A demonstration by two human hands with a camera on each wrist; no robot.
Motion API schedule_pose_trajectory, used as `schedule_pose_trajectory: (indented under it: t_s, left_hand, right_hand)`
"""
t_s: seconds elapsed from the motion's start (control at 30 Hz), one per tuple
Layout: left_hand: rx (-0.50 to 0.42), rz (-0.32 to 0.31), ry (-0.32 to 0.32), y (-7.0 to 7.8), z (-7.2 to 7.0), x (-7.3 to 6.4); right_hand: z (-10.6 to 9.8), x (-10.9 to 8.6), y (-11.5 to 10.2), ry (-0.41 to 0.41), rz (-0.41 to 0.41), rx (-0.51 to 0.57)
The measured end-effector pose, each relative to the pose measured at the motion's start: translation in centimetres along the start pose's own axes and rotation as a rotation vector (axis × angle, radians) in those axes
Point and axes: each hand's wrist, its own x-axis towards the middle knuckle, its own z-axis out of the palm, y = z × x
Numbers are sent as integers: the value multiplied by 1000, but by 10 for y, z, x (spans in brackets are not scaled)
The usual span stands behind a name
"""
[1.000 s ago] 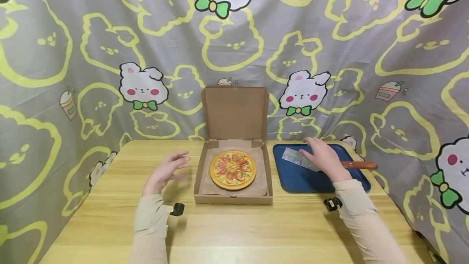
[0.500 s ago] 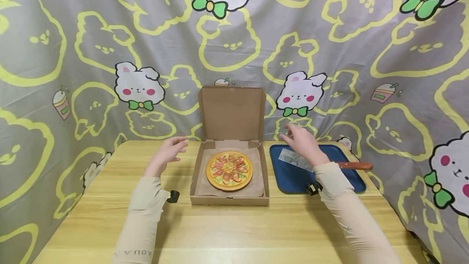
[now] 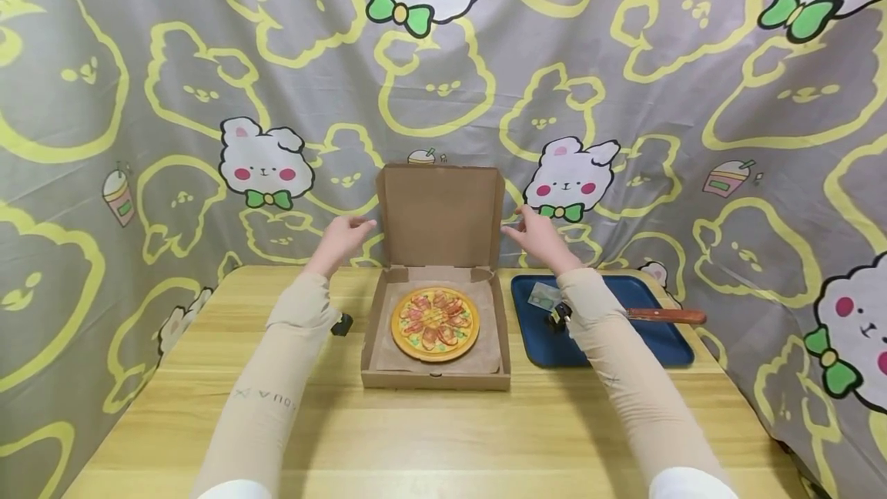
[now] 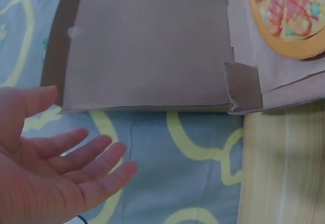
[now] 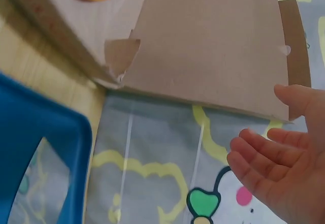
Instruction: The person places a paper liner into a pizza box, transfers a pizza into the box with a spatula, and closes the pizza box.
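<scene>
Holds the left hand (image 3: 341,242) raised just beside the left edge of the upright lid (image 3: 442,214), with fingers loosely spread and thumb well apart from them. Holds the right hand (image 3: 543,240) raised by the lid's right edge, with fingers gently bent and thumb apart; cannot tell whether touching the cardboard. Has the cardboard pizza box (image 3: 435,381) below and between, set on the wooden table (image 3: 443,437) and lined with brown paper (image 3: 488,353), with a round pizza (image 3: 435,323) lying flat in the middle. Just beside the box, on the right, has a blue tray (image 3: 658,349) bearing a spatula (image 3: 665,316), with wooden handle over the right rim and blade partly hidden behind the right forearm.
</scene>
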Motion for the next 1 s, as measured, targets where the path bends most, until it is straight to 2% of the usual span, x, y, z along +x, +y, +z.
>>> schedule_pose_trajectory:
  t_s: [0.13,0.27,0.4,0.7,1.0]
  left_hand:
    - [14,-18,63,8,6,15]
    - [-55,-53,101,10,16,27]
    - [-142,-69,110,9,26,35]
    - [-250,-63,131,11,40,44]
    - [-221,-65,155,15,44,44]
  right_hand:
    - [9,16,-4,30,40,44]
    - [19,27,-8,64,92,77]
    - [27,33,-12,73,140,105]
    - [37,38,-13,111,176,120]
    - [43,36,-15,182,166,156]
